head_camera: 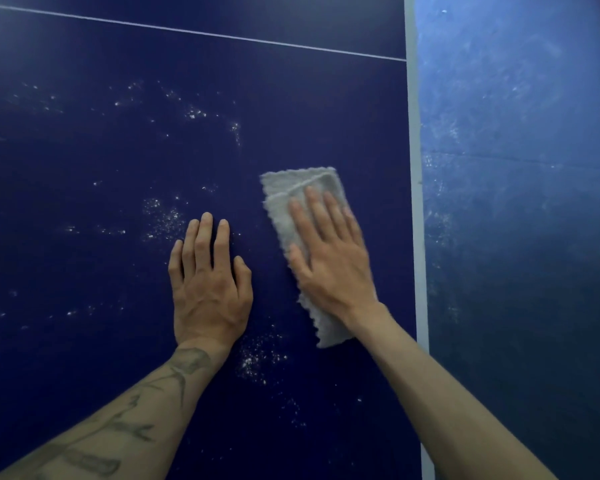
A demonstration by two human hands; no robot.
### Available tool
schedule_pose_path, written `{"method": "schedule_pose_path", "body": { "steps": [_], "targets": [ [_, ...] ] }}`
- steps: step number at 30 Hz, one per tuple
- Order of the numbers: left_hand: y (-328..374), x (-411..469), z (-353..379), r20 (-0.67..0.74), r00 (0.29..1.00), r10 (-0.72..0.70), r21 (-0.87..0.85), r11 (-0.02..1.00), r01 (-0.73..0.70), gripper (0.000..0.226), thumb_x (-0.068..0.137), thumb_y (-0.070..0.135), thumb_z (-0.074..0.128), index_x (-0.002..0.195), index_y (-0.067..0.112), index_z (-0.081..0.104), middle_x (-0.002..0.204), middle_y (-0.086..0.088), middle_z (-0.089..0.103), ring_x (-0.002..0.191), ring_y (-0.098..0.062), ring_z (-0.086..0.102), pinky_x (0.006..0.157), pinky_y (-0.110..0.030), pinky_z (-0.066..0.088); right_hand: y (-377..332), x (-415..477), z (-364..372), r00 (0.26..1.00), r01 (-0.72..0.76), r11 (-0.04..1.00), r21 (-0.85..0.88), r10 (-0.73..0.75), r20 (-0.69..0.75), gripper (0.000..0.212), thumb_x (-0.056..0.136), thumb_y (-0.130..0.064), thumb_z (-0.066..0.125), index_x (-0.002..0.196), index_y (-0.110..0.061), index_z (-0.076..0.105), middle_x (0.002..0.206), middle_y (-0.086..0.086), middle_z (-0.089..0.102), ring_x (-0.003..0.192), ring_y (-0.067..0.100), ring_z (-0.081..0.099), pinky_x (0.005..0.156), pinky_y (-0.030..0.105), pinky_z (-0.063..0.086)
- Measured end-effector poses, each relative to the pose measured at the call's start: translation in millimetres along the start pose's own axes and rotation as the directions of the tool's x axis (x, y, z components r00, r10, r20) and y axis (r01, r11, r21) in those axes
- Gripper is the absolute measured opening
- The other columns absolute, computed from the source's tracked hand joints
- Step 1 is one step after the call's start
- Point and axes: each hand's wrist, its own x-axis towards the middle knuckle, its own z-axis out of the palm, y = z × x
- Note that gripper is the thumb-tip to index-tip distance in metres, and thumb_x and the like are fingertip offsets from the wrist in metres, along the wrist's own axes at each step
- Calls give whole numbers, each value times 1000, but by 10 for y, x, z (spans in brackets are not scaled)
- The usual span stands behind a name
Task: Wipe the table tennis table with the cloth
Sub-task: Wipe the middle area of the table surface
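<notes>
1. Right hand (pixel 329 254) lies flat with fingers straight, pressing the grey cloth (pixel 302 216) onto the dark blue tabletop (pixel 84 150), near its white edge line (pixel 414 168).
2. Left hand (pixel 208 282) rests flat just beside it, fingers straight, holding nothing.
3. White dust specks (pixel 163 220) are scattered around.

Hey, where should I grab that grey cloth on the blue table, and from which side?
Probably the far end of the cloth, which sticks out bare beyond the fingertips of the right hand. It lies flat and folded on the table, so come from the far side and pinch its layers.
</notes>
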Motion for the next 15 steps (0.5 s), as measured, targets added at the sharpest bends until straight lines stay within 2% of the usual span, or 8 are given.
{"method": "schedule_pose_path", "body": {
  "steps": [2, 4, 7, 10, 13, 14, 15],
  "targets": [
    [2, -4, -9, 7, 1000, -6, -8, 1000, 6, 57, 106, 30, 35, 159, 9, 35, 169, -11, 27, 159, -27, 20, 131, -48, 12, 362, -135, -104, 990, -142, 990, -4, 142, 10, 68, 109, -46, 26, 171, -26, 7, 179, -1, -3, 165, 18, -6, 134, 47, 4],
    [2, -10, -10, 12, 1000, -10, -6, 1000, 11, 57, 107, 31, 35, 160, 10, 34, 169, -11, 26, 160, -27, 19, 131, -48, 12, 591, -148, -203, 948, -317, 948, 8, 317, 21, 70, 107, -47, 23, 171, -26, 5, 179, -2, -4, 165, 18, -7, 134, 48, 3],
    [6, -18, -26, 12, 1000, -2, -5, 1000, 2, 57, 107, 31, 34, 160, 10, 34, 170, -11, 26, 160, -27, 19, 131, -48, 12, 445, 20, -206, 900, -435, 899, 51, 436, -13, 73, 104, -49, 16, 171, -24, 0, 179, 1, -8, 165, 20, -11, 134, 47, -3],
    [5, -25, -28, 1, 1000, 3, -5, 1000, -3, 56, 107, 30, 35, 159, 9, 36, 169, -12, 28, 159, -28, 21, 131, -48, 14, 18, 110, -63, 945, -323, 945, 51, 325, -27, 73, 106, -48, 21, 171, -20, 1, 179, 6, -7, 165, 23, -9, 134, 47, -4],
    [4, -31, -32, -14, 1000, 11, -20, 1000, -12, 54, 108, 27, 38, 159, 10, 36, 169, -13, 30, 158, -29, 23, 130, -49, 15, -169, -200, 48, 999, -33, 999, -5, 33, 4, 73, 107, -46, 32, 171, -20, 8, 179, 6, -2, 166, 23, -4, 134, 49, 5],
    [5, -35, -37, -18, 1000, 12, -26, 1000, -12, 54, 108, 26, 40, 159, 10, 36, 169, -13, 30, 158, -30, 23, 130, -50, 15, -85, -311, 46, 1000, 9, 1000, -17, -9, 11, 72, 108, -46, 32, 171, -21, 8, 179, 4, -2, 166, 22, -4, 134, 49, 7],
    [4, -38, -44, -19, 1000, 11, -30, 999, -11, 53, 108, 26, 41, 159, 10, 36, 169, -13, 30, 158, -30, 23, 130, -50, 16, 41, -401, 15, 1000, -14, 1000, -17, 14, 15, 72, 108, -46, 31, 172, -24, 6, 179, 2, -3, 165, 20, -5, 134, 49, 7]
  ]
}}
